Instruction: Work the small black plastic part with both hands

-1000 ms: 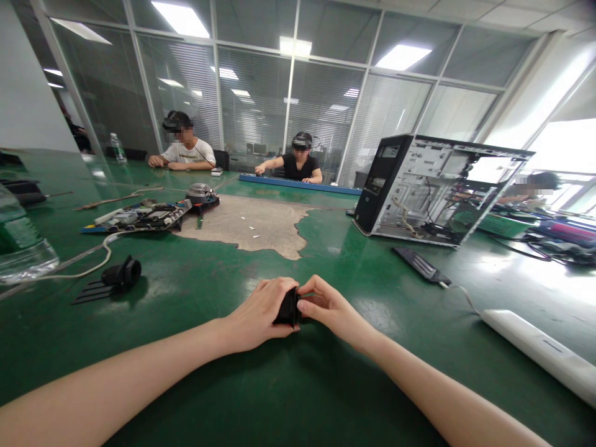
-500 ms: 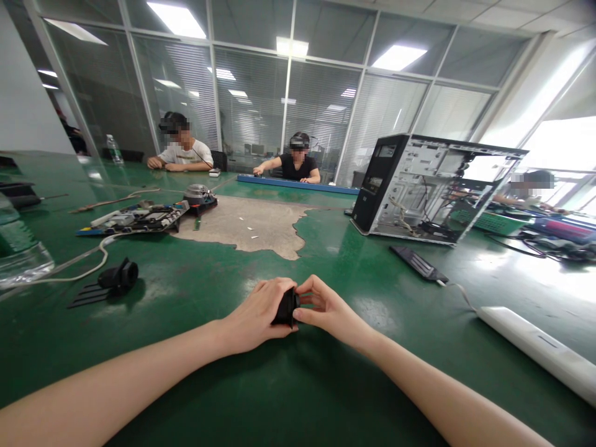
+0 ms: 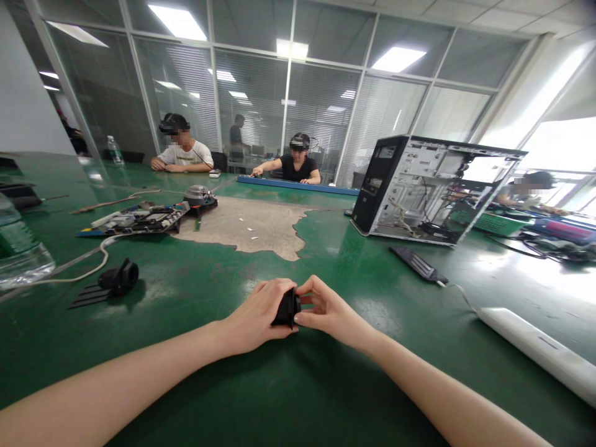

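Observation:
A small black part [image 3: 285,308] is held just above the green table [image 3: 195,385], near the middle of the view. My left hand [image 3: 256,313] is wrapped round it from the left, thumb below and fingers over the top. On its right face, the thumb and fingertips of my right hand [image 3: 326,310] pinch a dark round rim. The palm side of my left hand hides much of the part. To the left lies another black piece [image 3: 121,277] with a round end and flat prongs.
A circuit board [image 3: 139,218] and a metal-topped fan [image 3: 199,196] sit at the back left, a water bottle [image 3: 21,248] at the left edge. An open computer case [image 3: 382,186] stands right, near a white power strip [image 3: 535,341]. Several people sit beyond.
My hands stay almost in place; a little more of the round rim shows at my right fingertips. A standing person now appears behind the glass, and the seated person at the left has shifted their hands.

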`<state>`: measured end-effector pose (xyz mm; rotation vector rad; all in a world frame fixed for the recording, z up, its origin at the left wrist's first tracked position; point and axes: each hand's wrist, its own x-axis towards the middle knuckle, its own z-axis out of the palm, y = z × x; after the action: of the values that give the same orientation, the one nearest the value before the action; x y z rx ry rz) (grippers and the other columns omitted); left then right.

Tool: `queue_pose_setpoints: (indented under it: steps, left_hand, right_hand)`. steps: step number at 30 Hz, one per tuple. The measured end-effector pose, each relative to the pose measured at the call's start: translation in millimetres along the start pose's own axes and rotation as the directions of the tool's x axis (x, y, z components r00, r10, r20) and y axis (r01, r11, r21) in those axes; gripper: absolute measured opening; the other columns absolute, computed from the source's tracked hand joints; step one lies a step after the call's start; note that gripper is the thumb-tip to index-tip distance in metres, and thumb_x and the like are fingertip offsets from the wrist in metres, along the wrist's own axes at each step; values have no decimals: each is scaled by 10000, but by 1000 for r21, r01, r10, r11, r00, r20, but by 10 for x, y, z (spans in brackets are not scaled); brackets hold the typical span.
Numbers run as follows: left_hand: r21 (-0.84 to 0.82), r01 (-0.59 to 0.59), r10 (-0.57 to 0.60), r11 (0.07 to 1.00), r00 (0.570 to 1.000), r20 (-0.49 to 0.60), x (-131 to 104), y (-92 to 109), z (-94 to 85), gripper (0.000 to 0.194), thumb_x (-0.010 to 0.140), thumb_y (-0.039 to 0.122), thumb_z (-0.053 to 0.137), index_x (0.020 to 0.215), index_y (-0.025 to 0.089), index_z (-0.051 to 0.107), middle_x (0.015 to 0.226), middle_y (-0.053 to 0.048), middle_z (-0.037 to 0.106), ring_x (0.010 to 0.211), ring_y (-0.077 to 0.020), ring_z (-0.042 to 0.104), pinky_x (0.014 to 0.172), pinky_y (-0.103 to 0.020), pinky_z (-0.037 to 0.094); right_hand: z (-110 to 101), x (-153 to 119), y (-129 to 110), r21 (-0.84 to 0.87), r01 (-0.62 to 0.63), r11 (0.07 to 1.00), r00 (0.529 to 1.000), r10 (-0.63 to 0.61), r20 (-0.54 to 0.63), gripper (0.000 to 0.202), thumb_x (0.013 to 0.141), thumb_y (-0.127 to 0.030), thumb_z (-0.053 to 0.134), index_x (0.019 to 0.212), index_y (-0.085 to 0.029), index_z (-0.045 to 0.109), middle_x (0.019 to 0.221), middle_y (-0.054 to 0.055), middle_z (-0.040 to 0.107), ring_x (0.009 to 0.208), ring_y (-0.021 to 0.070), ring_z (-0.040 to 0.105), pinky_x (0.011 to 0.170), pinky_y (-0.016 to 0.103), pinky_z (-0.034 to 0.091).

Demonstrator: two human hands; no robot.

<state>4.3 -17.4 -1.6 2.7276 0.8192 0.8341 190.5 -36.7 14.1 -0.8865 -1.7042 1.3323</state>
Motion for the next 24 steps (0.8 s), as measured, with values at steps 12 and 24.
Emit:
queue_pose_setpoints:
  steps: [12, 24]
  left_hand:
    - [-14, -5, 5, 1000, 1000, 6, 9, 11, -25, 592, 738, 300, 619, 1199, 215, 257, 1169, -82, 446, 1061, -239, 428, 891, -389, 345]
    - [-10, -10, 10, 1000, 1000, 4, 9, 21, -39, 592, 735, 289, 619, 1199, 213, 259, 1169, -82, 449, 1043, -236, 446, 881, -385, 360]
  right_hand:
    - [-1, 23, 28, -2, -72, 997, 997, 72, -31, 280, 695, -350, 638, 857, -194, 472, 886, 3, 532, 813, 134, 550, 724, 297, 449]
    - [22, 43, 99, -16, -62, 998, 994, 60, -87, 267, 723, -381, 604, 865, -193, 478, 846, 2, 538, 784, 130, 536, 702, 287, 448]
